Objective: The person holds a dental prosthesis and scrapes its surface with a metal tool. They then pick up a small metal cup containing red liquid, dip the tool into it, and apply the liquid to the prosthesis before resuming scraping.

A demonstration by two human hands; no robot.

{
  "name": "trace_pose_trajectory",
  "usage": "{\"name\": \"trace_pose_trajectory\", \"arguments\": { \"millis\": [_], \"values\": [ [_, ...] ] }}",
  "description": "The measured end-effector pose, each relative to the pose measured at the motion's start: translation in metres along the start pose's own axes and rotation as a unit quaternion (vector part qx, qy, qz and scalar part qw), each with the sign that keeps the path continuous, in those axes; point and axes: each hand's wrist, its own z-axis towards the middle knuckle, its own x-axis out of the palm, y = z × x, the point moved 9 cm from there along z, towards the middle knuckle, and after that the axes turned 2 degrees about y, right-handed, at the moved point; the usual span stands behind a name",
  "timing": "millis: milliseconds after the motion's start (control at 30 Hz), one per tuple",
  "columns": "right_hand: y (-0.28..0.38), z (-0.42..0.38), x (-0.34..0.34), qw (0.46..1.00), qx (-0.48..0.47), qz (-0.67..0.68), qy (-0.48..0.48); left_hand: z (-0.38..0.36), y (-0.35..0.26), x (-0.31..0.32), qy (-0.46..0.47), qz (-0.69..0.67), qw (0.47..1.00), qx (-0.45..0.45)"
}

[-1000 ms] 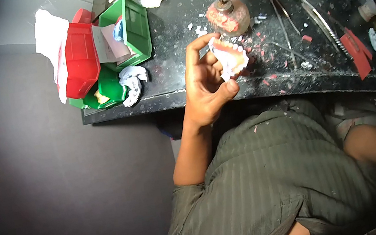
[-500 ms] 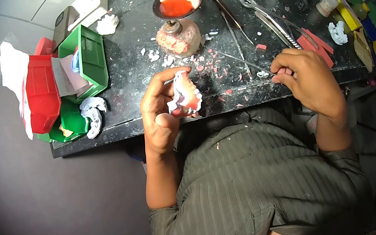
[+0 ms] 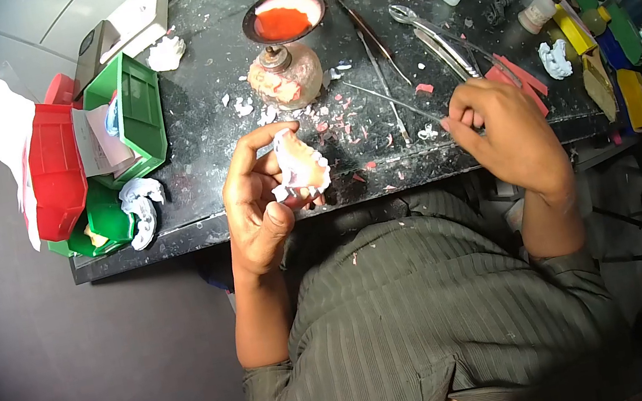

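Observation:
My left hand (image 3: 254, 216) holds a white plaster dental cast (image 3: 303, 171) with pink wax on it, fingers behind and thumb at the lower side. My right hand (image 3: 512, 133) is closed on the end of a thin metal wax tool (image 3: 396, 99), whose shaft points up and left over the table. Beyond the cast stands a glass spirit lamp (image 3: 302, 76) with pink wax stuck to its side. Above the lamp is a small dark pan (image 3: 253, 32) with melted red wax (image 3: 283, 23). Wax and plaster crumbs lie between my hands.
Red (image 3: 57, 172) and green bins (image 3: 141, 116) stand at the left. Two slim tools (image 3: 382, 75), metal pliers (image 3: 429, 34) and pink wax sheets (image 3: 519, 87) lie on the black table (image 3: 205, 92). A small bottle (image 3: 538, 13) and more bins stand at the right.
The whole view has shifted slightly. The cast has turned a little in my left hand, showing more of its pink inner face. My right hand has risen slightly with the tool.

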Motion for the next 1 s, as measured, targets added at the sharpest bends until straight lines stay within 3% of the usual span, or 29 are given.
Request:
{"name": "trace_pose_trajectory", "arguments": {
  "millis": [67, 167, 200, 300, 367, 467, 700, 833, 1000],
  "values": [
    [-0.01, 0.002, -0.019, 0.993, 0.021, 0.001, -0.117, -0.001, 0.001, 0.0, 0.023, 0.039, 0.999, -0.005],
    [-0.038, 0.005, -0.032, 0.984, 0.096, -0.066, -0.135, -0.001, 0.003, -0.001, 0.028, 0.035, 0.999, -0.015],
    [-0.048, 0.005, -0.027, 0.982, 0.164, -0.014, -0.09, -0.001, 0.003, -0.001, 0.038, 0.013, 0.999, -0.014],
    [-0.043, 0.0, -0.03, 0.985, 0.129, -0.041, -0.111, 0.0, 0.0, 0.004, 0.001, -0.015, 1.0, 0.019],
    [-0.049, -0.002, -0.028, 0.983, 0.143, -0.044, -0.11, 0.001, 0.003, 0.006, 0.023, -0.054, 0.998, 0.021],
    [-0.045, -0.003, -0.028, 0.982, 0.118, -0.094, -0.114, 0.001, -0.013, 0.011, 0.051, 0.042, 0.987, 0.144],
    [-0.04, -0.006, -0.031, 0.981, 0.16, -0.069, -0.088, -0.006, -0.021, 0.014, 0.02, 0.2, 0.947, 0.25],
    [-0.041, -0.005, -0.029, 0.982, 0.145, -0.1, -0.075, -0.007, -0.022, 0.014, 0.014, 0.217, 0.942, 0.255],
    [-0.045, -0.006, -0.035, 0.98, 0.114, -0.118, -0.115, -0.004, -0.018, 0.012, 0.016, 0.08, 0.98, 0.181]
  ]
}}
